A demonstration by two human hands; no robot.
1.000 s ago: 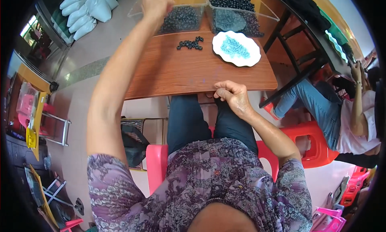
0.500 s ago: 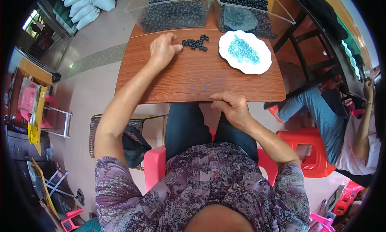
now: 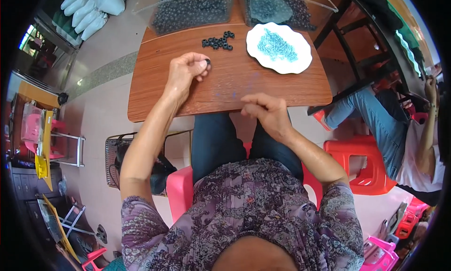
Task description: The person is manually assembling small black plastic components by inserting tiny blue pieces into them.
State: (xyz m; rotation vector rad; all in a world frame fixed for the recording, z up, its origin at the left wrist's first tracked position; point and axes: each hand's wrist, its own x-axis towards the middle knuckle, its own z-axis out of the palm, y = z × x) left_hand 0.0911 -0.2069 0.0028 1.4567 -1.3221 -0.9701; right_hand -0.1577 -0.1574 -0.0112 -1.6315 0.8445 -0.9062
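Observation:
My left hand [image 3: 185, 73] is above the left part of the wooden tabletop [image 3: 155, 78], its thumb and forefinger pinching one black ring-shaped bead [image 3: 207, 62]. Just beyond it lies a small loose group of similar black beads [image 3: 217, 43]. At the table's near edge is my right hand [image 3: 270, 115], thumb and forefinger pressed together. Whatever they hold, if anything, is too small to make out. To the right, a white scalloped plate [image 3: 304, 63] carries a heap of tiny pale blue beads [image 3: 277, 45].
Two clear plastic bins full of dark beads, a left bin [image 3: 192, 15] and a right bin [image 3: 277, 10], stand along the table's far side. A black basket [image 3: 112, 163] is on the floor at left. Another person [image 3: 418, 163] sits at right near a red stool [image 3: 359, 165].
My left hand has drawn back from the black bead group toward me, now with one bead in its fingertips. My right hand stays nearly in place. The view has shifted slightly.

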